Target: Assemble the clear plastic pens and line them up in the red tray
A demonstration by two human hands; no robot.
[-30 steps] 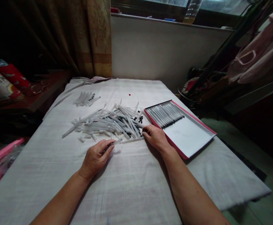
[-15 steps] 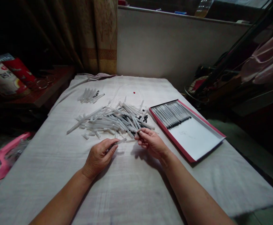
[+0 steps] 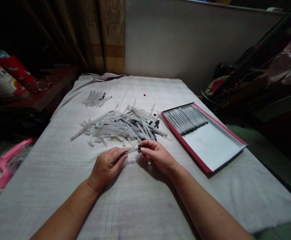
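My left hand [image 3: 106, 166] rests on the white cloth, fingers pinched on a clear plastic pen tube [image 3: 132, 150]. My right hand [image 3: 154, 154] is closed too, its fingertips holding a small black cap [image 3: 139, 148] at the tube's free end. Just beyond both hands lies a loose pile of clear pen tubes and black caps [image 3: 121, 126]. A shallow red-edged box [image 3: 211, 146] to the right holds a row of assembled pens [image 3: 186, 117].
A smaller bunch of tubes [image 3: 96, 99] lies at the far left of the cloth-covered table [image 3: 135, 200]. A tiny red bit [image 3: 144, 95] sits near the far edge. Curtain and wall stand behind; a pink object [image 3: 2, 165] lies left, off the table.
My right hand left the pile's edge beside the box and came left to meet the tube in my left hand. The camera has tilted down slightly.
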